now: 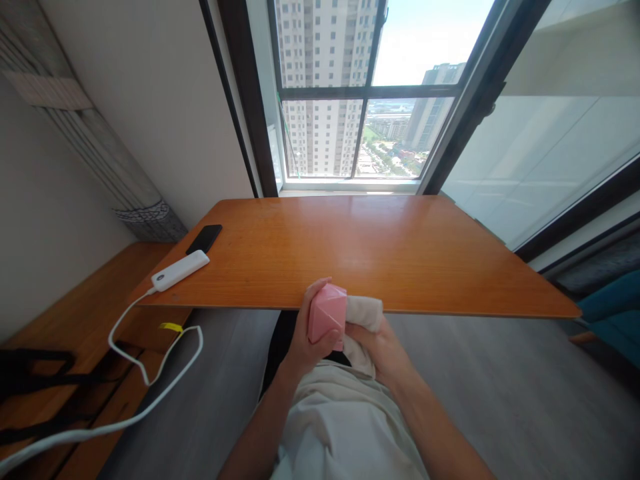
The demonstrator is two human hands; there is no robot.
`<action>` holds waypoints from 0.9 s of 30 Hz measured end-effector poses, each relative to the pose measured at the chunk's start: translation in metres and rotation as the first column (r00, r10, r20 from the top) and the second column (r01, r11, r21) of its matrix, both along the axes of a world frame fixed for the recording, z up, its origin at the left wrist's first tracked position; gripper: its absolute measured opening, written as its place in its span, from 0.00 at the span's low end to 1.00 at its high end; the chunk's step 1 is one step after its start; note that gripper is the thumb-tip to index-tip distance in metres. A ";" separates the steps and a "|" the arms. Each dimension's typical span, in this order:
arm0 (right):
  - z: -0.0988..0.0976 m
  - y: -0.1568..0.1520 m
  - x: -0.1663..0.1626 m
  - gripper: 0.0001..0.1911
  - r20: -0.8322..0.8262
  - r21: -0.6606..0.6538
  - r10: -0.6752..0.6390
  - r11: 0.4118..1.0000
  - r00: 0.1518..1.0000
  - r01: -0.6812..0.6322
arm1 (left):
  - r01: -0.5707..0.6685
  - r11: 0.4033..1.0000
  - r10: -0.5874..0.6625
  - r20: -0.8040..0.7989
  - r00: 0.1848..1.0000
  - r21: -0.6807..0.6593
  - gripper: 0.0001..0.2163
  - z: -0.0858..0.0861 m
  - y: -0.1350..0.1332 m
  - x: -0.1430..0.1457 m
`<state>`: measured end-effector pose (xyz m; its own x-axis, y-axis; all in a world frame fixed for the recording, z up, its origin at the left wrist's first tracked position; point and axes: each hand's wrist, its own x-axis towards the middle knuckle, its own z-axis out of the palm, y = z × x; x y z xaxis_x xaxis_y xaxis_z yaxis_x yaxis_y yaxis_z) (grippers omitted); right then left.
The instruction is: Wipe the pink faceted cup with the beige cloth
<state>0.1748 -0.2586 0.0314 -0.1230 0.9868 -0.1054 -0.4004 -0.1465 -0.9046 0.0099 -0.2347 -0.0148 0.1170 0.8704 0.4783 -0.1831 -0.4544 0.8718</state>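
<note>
A pink faceted object (pixel 329 312), glossy and block-like, sits in the grip of my left hand (pixel 306 337), with the fingers behind it and the thumb across its front. Its exact kind does not show. Against its right side lies a whitish cloth (pixel 364 313), bunched up and hanging down below. My right hand (pixel 380 343) is closed around this cloth, its fingers partly covered by it. Both hands are just in front of the table's near edge, above my lap.
The wooden table (pixel 400 260) spreads out ahead, below a window. On its left lie a black phone (pixel 205 238) and a white power bank (pixel 180 270) with a white cable (pixel 173 400) running down. A teal chair (pixel 615 310) stands at right.
</note>
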 end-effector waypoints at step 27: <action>0.002 -0.003 0.005 0.10 0.175 0.196 0.054 0.977 0.983 -0.088 | 0.071 0.982 -0.042 0.166 0.985 -0.177 0.36 0.006 -0.007 0.003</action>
